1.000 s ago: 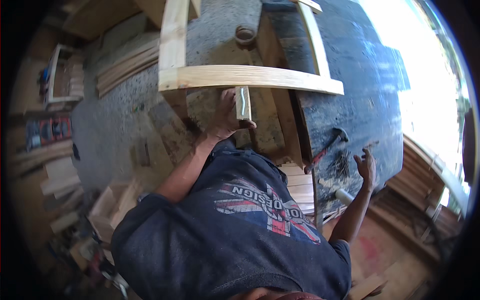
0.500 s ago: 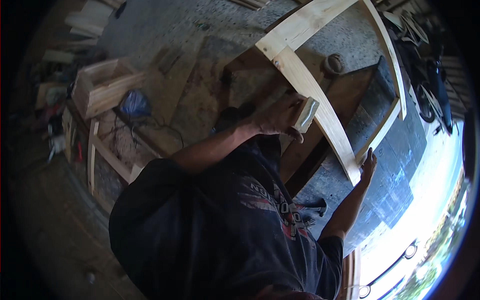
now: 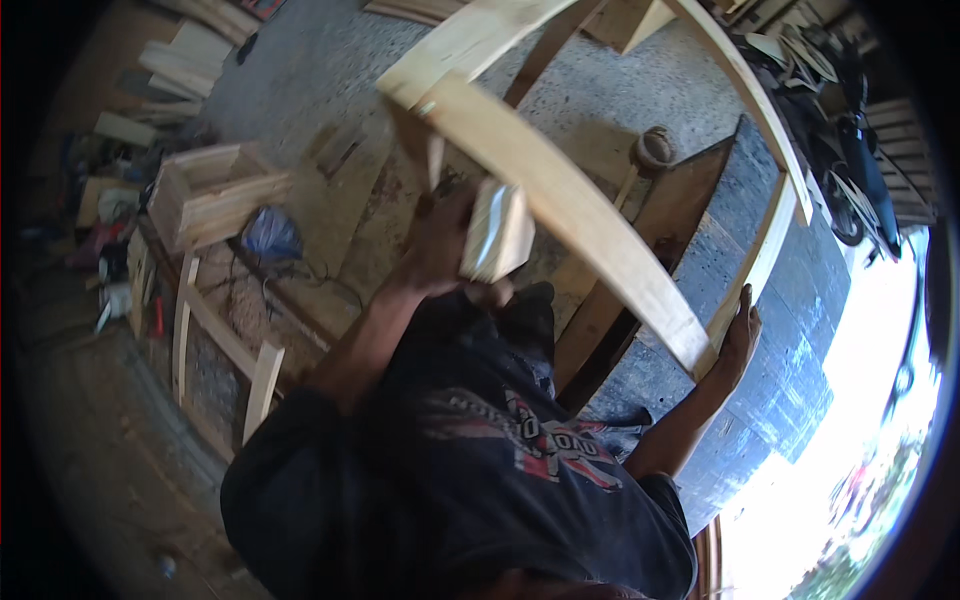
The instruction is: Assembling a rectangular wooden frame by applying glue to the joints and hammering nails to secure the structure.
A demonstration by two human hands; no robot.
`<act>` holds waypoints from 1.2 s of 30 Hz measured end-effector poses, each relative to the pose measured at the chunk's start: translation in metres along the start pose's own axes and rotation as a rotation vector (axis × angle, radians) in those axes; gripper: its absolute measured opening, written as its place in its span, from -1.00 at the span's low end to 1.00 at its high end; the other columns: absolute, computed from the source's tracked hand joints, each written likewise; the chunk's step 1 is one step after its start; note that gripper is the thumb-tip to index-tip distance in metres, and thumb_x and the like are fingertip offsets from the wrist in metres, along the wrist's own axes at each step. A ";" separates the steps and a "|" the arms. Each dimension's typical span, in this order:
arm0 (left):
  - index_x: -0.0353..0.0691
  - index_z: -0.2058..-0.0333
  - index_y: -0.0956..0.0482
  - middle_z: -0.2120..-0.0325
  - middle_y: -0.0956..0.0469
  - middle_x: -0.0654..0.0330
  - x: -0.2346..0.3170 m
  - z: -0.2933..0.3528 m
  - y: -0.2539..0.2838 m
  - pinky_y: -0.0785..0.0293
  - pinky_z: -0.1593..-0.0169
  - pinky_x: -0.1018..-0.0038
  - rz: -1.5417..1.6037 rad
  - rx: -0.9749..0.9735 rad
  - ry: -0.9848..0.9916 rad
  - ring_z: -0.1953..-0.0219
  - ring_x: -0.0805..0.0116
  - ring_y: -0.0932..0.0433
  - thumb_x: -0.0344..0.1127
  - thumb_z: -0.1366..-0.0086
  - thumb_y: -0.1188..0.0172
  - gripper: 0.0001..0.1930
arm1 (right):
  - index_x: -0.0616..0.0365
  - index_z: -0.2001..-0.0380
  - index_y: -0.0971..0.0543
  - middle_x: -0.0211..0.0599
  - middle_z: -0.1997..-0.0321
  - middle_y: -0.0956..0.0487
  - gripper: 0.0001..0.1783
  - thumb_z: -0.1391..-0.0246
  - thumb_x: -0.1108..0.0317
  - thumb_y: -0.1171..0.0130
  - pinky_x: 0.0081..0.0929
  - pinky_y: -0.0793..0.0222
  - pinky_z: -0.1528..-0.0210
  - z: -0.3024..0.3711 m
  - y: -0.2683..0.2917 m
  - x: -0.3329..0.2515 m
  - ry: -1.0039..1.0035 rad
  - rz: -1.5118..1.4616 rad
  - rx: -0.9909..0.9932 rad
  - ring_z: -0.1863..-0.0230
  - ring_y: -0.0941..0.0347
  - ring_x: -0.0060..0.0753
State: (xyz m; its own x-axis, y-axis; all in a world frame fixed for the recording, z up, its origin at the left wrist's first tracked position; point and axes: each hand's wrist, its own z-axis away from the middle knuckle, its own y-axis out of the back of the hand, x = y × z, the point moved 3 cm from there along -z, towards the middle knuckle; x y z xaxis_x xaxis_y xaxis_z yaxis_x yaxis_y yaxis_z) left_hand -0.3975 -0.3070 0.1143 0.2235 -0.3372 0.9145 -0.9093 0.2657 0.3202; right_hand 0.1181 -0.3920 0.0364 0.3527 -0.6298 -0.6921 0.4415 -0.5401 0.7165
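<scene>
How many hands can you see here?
2. The left hand holds a wooden piece; the right hand is at the near right corner of the pale wooden frame. No others show.

white-streaked block (image 3: 497, 232), tilted; pale wooden frame (image 3: 580, 203)

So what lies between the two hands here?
In the head view, the wooden piece in the left hand comes first, then the frame's pale rail, slanting down toward the right hand, with a brown board behind it.
</scene>
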 end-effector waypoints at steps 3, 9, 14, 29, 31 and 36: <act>-0.21 -0.12 -0.36 0.02 -0.47 0.16 0.014 0.048 0.046 -0.38 -0.21 0.30 0.083 -0.059 -0.143 -0.11 0.23 -0.45 0.04 0.44 -0.72 0.09 | 0.36 0.24 -0.57 -0.27 0.47 -0.54 -0.28 -0.15 -0.27 -0.17 -0.39 -0.38 0.34 0.047 0.007 -0.029 -0.046 0.021 -0.163 0.40 -0.45 -0.46; -0.22 -0.13 -0.36 0.00 -0.47 0.14 -0.003 0.126 0.133 -0.38 -0.21 0.30 0.203 0.061 -0.020 -0.13 0.23 -0.44 0.05 0.42 -0.71 0.09 | 0.28 0.28 -0.56 -0.37 0.49 -0.53 -0.46 -0.18 -0.10 -0.25 -0.53 -0.33 0.50 0.128 -0.035 -0.093 -0.057 -0.240 -0.255 0.53 -0.40 -0.60; -0.23 -0.14 -0.36 -0.01 -0.46 0.13 -0.018 0.164 0.182 -0.38 -0.22 0.30 0.268 0.162 0.058 -0.14 0.23 -0.43 0.06 0.40 -0.70 0.09 | 0.31 0.25 -0.56 -0.36 0.46 -0.54 -0.48 -0.18 -0.05 -0.27 -0.54 -0.36 0.48 0.174 -0.079 -0.141 -0.027 -0.292 -0.297 0.52 -0.42 -0.59; -0.26 -0.16 -0.35 -0.05 -0.45 0.10 -0.069 0.178 0.244 -0.37 -0.23 0.29 0.495 0.275 0.113 -0.17 0.23 -0.41 0.09 0.34 -0.67 0.08 | 0.25 -0.14 -0.45 -0.21 0.07 -0.59 -0.47 -0.33 0.04 -0.06 -0.54 -0.43 0.03 0.231 -0.107 -0.256 0.145 -0.121 -0.556 0.09 -0.52 -0.51; -0.26 -0.17 -0.35 -0.06 -0.45 0.09 -0.073 0.170 0.240 -0.37 -0.23 0.29 0.557 0.269 0.104 -0.17 0.23 -0.41 0.09 0.33 -0.66 0.08 | 0.28 -0.14 -0.43 -0.17 0.08 -0.59 -0.46 -0.33 0.05 -0.07 -0.51 -0.44 0.05 0.236 -0.113 -0.279 0.217 -0.148 -0.560 0.11 -0.52 -0.47; -0.27 -0.17 -0.34 -0.07 -0.44 0.08 -0.079 0.153 0.216 -0.37 -0.23 0.29 0.674 0.198 0.103 -0.18 0.23 -0.40 0.10 0.31 -0.65 0.08 | 0.24 -0.26 -0.36 -0.16 -0.06 -0.57 -0.40 -0.32 0.06 -0.08 -0.52 -0.39 -0.06 0.251 -0.133 -0.328 0.384 -0.186 -0.516 -0.03 -0.49 -0.45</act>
State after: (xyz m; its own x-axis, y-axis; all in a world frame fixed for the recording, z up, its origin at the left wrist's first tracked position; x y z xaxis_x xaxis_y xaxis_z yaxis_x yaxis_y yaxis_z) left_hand -0.6654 -0.3614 0.0733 -0.3869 -0.0675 0.9196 -0.9060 0.2137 -0.3655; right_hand -0.2631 -0.2537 0.1900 0.4593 -0.2567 -0.8503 0.8276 -0.2239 0.5147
